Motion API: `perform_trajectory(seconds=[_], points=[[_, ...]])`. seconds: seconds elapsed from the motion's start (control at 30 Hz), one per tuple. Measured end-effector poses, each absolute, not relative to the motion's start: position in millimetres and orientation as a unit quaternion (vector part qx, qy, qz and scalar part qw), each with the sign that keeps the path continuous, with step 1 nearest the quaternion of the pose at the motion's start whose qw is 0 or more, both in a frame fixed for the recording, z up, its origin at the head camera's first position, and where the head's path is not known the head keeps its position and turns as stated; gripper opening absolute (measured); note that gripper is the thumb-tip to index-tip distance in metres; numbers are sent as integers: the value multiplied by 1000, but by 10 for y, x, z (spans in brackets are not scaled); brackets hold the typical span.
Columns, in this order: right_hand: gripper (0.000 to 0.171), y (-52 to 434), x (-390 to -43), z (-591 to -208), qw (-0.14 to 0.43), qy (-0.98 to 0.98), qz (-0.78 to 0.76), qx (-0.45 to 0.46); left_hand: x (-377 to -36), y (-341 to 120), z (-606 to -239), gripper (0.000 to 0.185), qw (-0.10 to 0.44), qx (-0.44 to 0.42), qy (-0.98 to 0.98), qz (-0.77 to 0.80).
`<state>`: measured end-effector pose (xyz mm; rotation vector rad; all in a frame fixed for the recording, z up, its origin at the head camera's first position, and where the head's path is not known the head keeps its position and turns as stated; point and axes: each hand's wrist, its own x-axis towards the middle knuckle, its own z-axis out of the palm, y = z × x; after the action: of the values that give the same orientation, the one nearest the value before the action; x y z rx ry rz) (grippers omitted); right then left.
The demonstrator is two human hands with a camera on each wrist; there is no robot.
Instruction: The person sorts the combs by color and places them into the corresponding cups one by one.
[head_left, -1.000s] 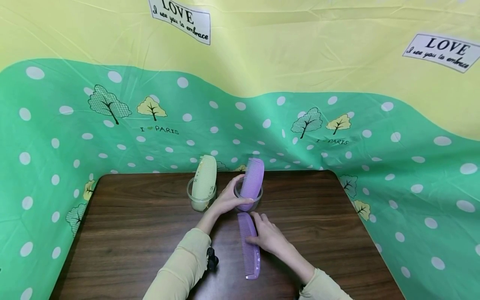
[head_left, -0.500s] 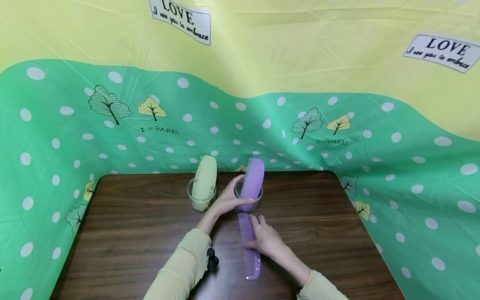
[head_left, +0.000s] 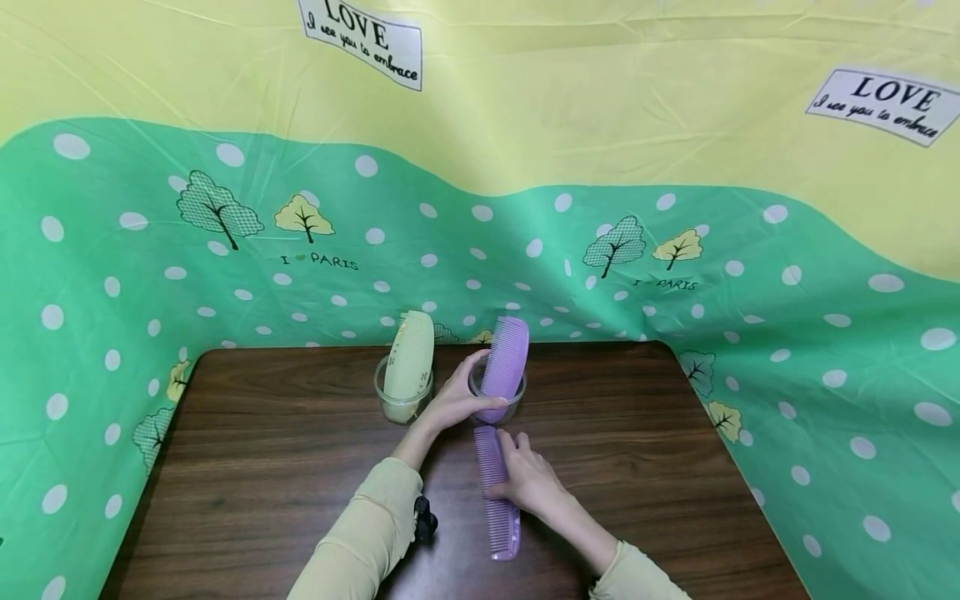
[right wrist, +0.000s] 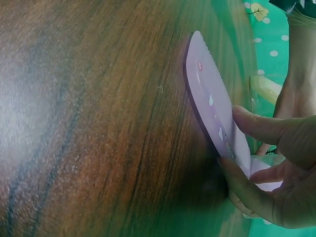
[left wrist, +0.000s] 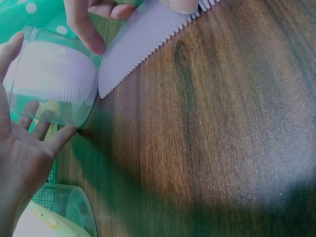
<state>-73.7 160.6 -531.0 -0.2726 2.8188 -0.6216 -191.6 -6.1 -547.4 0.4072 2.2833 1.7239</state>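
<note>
My left hand (head_left: 454, 403) grips a clear plastic cup (left wrist: 81, 114) by its side, thumb at the front. A purple comb (head_left: 506, 360) stands in that cup, leaning right, teeth to the left. Just in front, another purple comb (head_left: 504, 537) lies lengthwise on the table, its far end close to the cup's base. My right hand (head_left: 534, 479) pinches this comb near its middle, thumb over the teeth and fingers along the spine. In the right wrist view, small printed decorations mark the comb's (right wrist: 210, 94) spine.
Left of my left hand stands a second clear cup (head_left: 382, 390) with a pale green comb (head_left: 411, 357) in it. The brown wooden table (head_left: 285, 467) ends at a green and yellow printed cloth (head_left: 480, 242) behind. A black device (head_left: 424, 518) sits at my left wrist.
My right hand has shifted slightly and its thumb has come further over the lying comb. My left hand, the cups and the standing combs have stayed put.
</note>
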Motion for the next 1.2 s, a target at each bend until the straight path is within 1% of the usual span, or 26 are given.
perform_trajectory(seconds=[0.17, 0.73, 0.87, 1.03, 1.2], points=[[106, 1596, -739, -5315, 127, 964, -216, -86, -1916, -70, -5473, 98, 125, 144, 782, 593], [107, 1585, -716, -5304, 119, 963, -225, -92, -1902, -56, -5463, 96, 114, 149, 779, 598], [100, 1587, -719, -5282, 129, 958, -241, -88, -1905, -57, -5463, 97, 115, 147, 781, 596], [85, 1597, -740, -5245, 145, 954, -254, -67, -1906, -59, -5458, 97, 117, 146, 783, 594], [76, 1608, -769, -5206, 165, 944, -279, -59, -1908, -62, -5458, 98, 113, 149, 777, 601]])
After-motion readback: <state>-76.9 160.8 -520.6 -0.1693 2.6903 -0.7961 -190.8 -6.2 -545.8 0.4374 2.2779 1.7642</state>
